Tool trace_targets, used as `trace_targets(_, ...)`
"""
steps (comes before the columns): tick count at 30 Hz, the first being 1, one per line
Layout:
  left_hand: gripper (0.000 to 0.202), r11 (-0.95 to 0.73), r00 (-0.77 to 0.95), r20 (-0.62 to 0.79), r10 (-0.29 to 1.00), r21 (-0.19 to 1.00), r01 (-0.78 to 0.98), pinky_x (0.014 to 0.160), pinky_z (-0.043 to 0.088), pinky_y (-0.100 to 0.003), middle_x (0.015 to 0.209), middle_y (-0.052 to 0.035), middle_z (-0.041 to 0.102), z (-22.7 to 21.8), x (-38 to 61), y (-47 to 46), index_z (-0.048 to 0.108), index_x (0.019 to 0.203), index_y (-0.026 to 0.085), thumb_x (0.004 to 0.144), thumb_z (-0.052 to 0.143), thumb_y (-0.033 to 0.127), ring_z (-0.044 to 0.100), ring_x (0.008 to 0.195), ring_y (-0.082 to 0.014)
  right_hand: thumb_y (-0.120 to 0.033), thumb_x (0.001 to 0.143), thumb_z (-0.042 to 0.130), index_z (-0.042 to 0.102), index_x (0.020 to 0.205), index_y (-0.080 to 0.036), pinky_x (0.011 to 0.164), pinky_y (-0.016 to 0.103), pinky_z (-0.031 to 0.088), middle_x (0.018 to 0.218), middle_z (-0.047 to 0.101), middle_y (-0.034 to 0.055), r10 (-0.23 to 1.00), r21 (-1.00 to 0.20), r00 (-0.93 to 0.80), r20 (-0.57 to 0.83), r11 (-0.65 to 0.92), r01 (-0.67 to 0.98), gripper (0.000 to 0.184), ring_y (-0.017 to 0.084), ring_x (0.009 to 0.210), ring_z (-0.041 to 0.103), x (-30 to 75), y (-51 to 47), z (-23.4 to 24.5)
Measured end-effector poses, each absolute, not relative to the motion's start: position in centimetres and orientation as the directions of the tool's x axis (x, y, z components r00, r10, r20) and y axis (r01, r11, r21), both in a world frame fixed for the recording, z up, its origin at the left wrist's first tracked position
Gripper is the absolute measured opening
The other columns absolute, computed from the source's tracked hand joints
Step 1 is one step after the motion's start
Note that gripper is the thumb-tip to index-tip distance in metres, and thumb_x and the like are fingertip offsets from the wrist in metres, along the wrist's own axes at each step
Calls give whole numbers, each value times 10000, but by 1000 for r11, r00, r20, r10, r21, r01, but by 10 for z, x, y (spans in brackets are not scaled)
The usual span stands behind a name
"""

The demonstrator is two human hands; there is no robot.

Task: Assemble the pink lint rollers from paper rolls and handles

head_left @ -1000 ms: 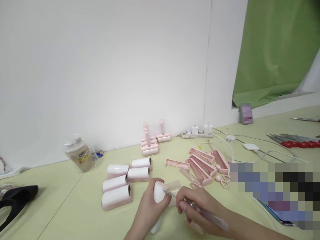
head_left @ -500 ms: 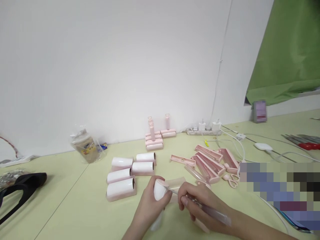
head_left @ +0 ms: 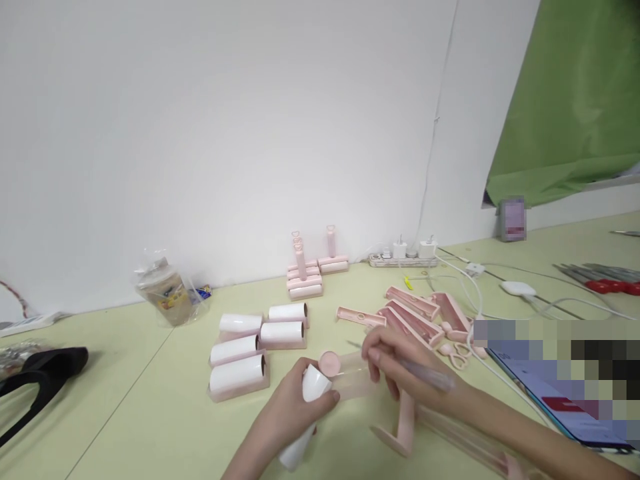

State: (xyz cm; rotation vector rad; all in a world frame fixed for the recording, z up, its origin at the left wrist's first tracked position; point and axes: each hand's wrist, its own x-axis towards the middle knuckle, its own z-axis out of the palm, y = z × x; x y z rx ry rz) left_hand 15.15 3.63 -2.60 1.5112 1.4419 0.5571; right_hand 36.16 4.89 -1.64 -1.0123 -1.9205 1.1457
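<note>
My left hand (head_left: 295, 407) is closed around a white lint roller refill (head_left: 317, 383), tilted with its upper end towards the right. A round pink end cap (head_left: 330, 363) shows just beyond that end; whether it touches the roll I cannot tell. My right hand (head_left: 395, 363) grips a slim pointed tool (head_left: 427, 375) with a translucent handle, its thin metal tip pointing left, above the cap and apart from it. Under the right hand lie a clear plastic cover (head_left: 353, 385) and an angled pink frame piece (head_left: 404, 427).
Several white rolls (head_left: 237, 377) lie to the left. Pink housings (head_left: 413, 303) are piled at right, near cables and a phone (head_left: 550, 393). Pink lint rollers (head_left: 305, 290) stand by the wall, with a power strip (head_left: 403, 260) and a bagged cup (head_left: 170, 297).
The pink end cap has come away from the roll's end. My right hand has lifted the tool tip up and off the roll. The roll is now tilted further in my left hand.
</note>
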Motion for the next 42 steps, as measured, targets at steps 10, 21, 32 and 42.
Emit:
trace_targets(10,327,-333,392,114,913,763,554,785,384,-298,958,3,563,18,170,63,452,1018,237,720,553,327,525,861,-197,-536,774,483,344,566,-181,413,180,233,442,314,-80,909,-863,-65,412,412,292,434,50,404,283,350,80,31)
trace_targets(21,419,-372,192,355,915,926,59,804,407,-285,1004,-24,532,0,193,92,394,1072,224,728,592,359,520,945,-184,-485,583,699,207,1301,-290,650,248,417,1020,504,33,850,-742,-508,137,428,516,891,148,776,546,354,96,14)
trace_targets(32,466,-396,377,328,866,911,119,898,374,-339,1115,-56,546,-18,202,85,389,1153,205,731,586,226,499,1046,-211,-393,875,421,354,1255,-316,899,322,395,1163,515,39,764,-782,-315,563,616,96,394,157,1069,494,329,102,11)
trace_targets(42,370,-435,51,434,900,900,17,848,403,-316,1015,-42,532,-22,203,87,414,1056,215,753,583,344,523,969,-187,-464,637,686,-9,1377,-297,998,407,292,1399,241,105,764,-827,-564,313,512,234,1028,237,1256,304,349,101,-11)
